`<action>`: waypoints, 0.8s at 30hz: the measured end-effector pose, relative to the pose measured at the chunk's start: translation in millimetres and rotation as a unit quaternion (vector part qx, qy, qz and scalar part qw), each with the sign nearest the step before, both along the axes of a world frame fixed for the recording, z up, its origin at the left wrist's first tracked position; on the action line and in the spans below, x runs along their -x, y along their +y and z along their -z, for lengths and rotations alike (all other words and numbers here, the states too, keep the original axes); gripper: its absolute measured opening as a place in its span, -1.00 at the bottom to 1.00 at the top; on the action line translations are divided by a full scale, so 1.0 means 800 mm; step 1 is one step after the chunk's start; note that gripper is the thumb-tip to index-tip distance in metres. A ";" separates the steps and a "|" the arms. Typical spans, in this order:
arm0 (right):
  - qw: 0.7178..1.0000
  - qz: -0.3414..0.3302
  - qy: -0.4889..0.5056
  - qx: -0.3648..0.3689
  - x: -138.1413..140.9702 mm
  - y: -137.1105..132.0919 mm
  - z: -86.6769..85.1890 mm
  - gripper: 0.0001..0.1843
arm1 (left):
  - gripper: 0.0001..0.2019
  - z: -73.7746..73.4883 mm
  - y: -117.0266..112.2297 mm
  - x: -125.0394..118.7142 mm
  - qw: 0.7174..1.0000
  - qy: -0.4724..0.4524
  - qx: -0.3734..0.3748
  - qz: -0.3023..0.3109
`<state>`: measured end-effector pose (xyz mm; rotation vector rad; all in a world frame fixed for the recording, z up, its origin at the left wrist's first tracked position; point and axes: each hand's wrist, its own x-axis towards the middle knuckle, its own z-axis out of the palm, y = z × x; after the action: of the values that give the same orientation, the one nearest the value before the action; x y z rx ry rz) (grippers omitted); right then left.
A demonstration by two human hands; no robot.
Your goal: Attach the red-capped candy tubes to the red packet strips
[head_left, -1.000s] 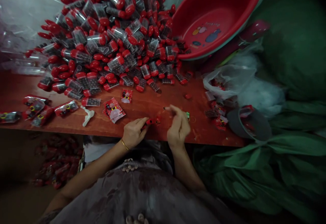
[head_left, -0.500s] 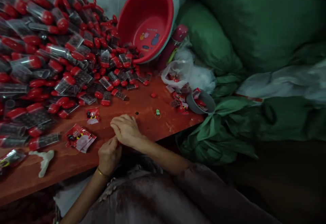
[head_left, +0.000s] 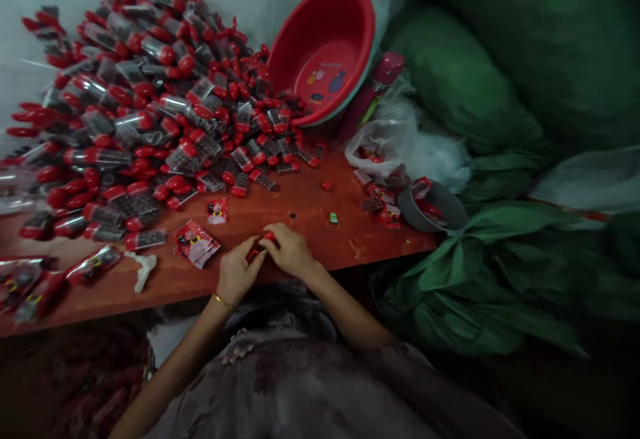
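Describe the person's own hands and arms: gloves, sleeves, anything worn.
No gloves on the left hand or right hand. A thin gold-coloured bracelet circles the left wrist; none shows on the right. Forearms are uncovered. The right sleeve is dark grey-brown, like the top.

Reddish desk [head_left: 313,202]; heap of red-capped tubes [head_left: 150,126] at ten o'clock; grey bowl [head_left: 410,216] at three; printed cards [head_left: 196,242] at eight

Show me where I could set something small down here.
Between the small red packet and the black speck, or between the right hand and the green piece. Crowded: back left with red-capped tubes, right end with wrappers and gray bowl.
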<state>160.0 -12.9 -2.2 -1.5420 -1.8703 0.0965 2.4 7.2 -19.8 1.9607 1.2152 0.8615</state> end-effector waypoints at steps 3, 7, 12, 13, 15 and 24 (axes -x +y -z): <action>0.994 0.105 0.028 0.017 -0.026 0.003 0.015 -0.69 | -0.63 -0.014 0.004 -0.002 0.975 -0.107 0.183 -0.063; 0.984 0.175 0.025 0.001 -0.048 0.006 0.016 -0.69 | -0.49 -0.032 0.008 -0.016 0.875 -0.295 0.364 -0.127; 0.992 0.100 0.083 -0.004 -0.013 -0.021 -0.013 -0.69 | -0.56 -0.052 0.008 -0.042 0.857 -0.372 0.333 -0.127; 0.989 0.059 0.130 0.033 -0.003 -0.028 -0.018 -0.71 | -0.59 -0.055 0.007 -0.046 0.861 -0.370 0.328 -0.120; 0.968 0.013 0.229 0.103 0.015 -0.036 -0.022 -0.76 | -0.60 -0.058 0.003 -0.051 0.864 -0.369 0.327 -0.103; 0.979 0.076 0.187 0.028 0.009 -0.027 -0.016 -0.63 | -0.59 -0.063 -0.009 -0.033 0.863 -0.321 0.385 -0.065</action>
<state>153.2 -34.7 10.9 -1.5749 -1.4620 0.3482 28.4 0.3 30.8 0.8528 1.0463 0.8197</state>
